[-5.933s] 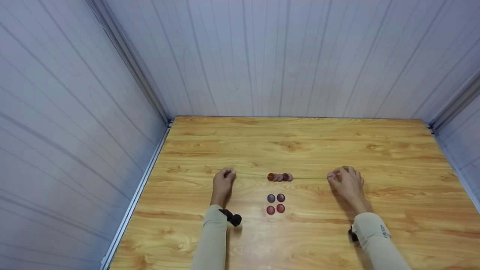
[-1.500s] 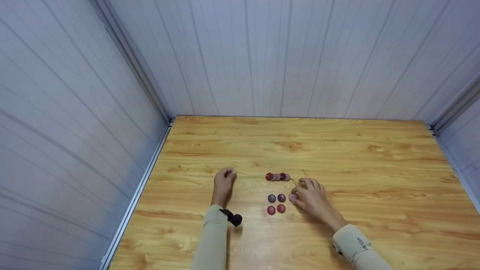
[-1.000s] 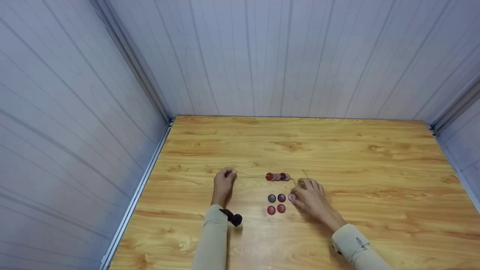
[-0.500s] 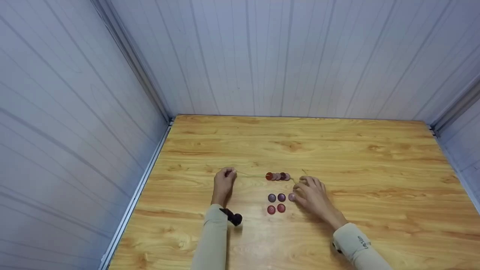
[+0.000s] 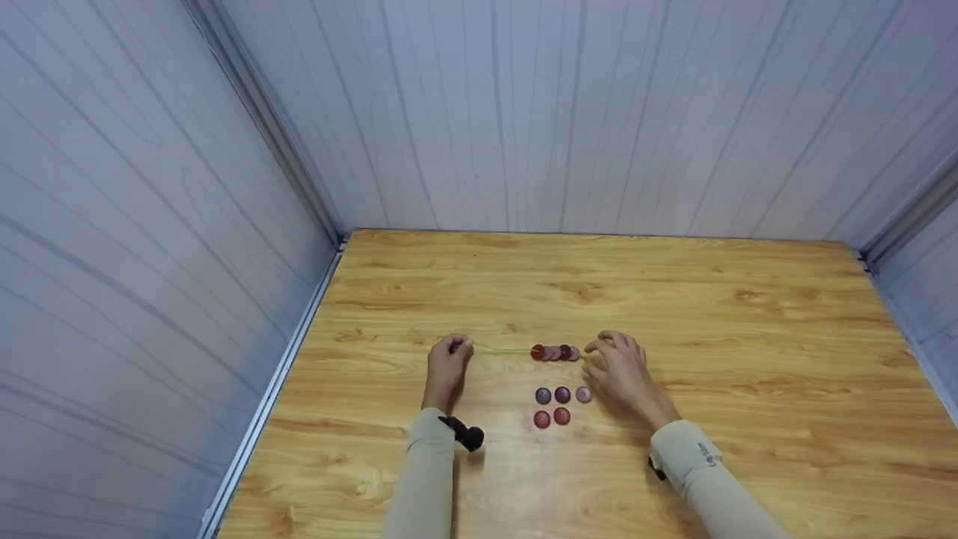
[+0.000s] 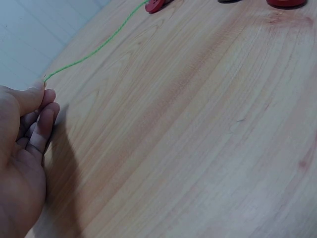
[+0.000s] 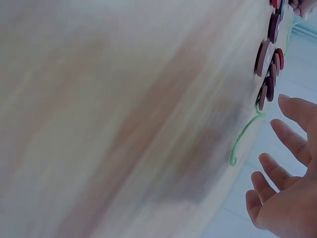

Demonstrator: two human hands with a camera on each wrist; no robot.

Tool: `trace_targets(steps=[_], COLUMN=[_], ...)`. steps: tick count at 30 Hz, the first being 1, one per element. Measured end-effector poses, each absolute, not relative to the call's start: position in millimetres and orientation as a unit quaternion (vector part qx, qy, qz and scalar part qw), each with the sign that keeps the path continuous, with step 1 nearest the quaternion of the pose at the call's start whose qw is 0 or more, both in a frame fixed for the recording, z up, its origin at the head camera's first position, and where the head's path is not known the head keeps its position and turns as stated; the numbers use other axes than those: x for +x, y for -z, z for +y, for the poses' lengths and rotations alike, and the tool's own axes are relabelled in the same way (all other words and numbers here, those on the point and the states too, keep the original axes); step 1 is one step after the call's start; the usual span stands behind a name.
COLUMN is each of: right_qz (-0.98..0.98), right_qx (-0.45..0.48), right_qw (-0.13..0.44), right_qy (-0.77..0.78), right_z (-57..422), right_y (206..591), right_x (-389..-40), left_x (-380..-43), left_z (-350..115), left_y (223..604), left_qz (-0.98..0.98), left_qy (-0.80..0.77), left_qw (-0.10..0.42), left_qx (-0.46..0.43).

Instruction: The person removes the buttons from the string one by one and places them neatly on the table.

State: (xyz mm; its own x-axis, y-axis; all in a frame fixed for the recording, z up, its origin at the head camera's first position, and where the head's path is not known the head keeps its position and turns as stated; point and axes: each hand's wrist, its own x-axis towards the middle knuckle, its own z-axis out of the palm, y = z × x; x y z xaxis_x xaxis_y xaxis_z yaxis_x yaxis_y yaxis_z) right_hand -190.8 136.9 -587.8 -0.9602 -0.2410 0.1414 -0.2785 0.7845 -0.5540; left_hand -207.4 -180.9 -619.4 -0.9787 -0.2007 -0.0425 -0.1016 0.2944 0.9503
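A thin green string [image 6: 99, 48] runs from my left hand [image 5: 447, 367] to a row of overlapping buttons [image 5: 554, 352] threaded on it. Thumb and fingertips of that hand pinch the string's left end. My right hand [image 5: 623, 374] hovers just right of the row, fingers spread and holding nothing. In the right wrist view, the string's loose tail [image 7: 241, 135] lies on the table beside these fingers. Left of and below the right hand, a pink button [image 5: 583, 394] lies flat, in line with a dark purple button [image 5: 562, 394] and a grey-purple button [image 5: 542, 395].
Two red buttons, a left one [image 5: 542, 419] and a right one [image 5: 562, 415], lie in front of the purple ones. The wooden table [image 5: 711, 299] is bounded by a pale panel wall [image 5: 599, 112] behind and by walls at both sides.
The right hand came left from the string's right end with the pink button, set it beside the purple one and let go. It then moved up toward the string. The left hand stayed put.
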Motion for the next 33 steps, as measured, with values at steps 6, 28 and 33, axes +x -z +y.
trace_targets(steps=[6, 28, 33], right_qz=[-0.946, -0.949, -0.948], right_qx=[0.132, 0.15, 0.152], right_qw=[0.02, 0.022, 0.026], right_qy=[-0.295, -0.276, -0.279], right_z=[131.8, 121.4, 119.7], right_y=[589.8, 593.2, 593.4], right_x=[-200.0, -210.3, -211.1], left_x=[-207.7, -206.7, -207.0], left_z=[-180.0, -179.0, -178.6], left_y=[618.2, 617.1, 617.1], left_qz=[-0.796, -0.791, -0.788], left_qy=[0.596, 0.601, 0.605], left_qw=[0.043, 0.035, 0.038], left_qx=[0.101, 0.109, 0.111])
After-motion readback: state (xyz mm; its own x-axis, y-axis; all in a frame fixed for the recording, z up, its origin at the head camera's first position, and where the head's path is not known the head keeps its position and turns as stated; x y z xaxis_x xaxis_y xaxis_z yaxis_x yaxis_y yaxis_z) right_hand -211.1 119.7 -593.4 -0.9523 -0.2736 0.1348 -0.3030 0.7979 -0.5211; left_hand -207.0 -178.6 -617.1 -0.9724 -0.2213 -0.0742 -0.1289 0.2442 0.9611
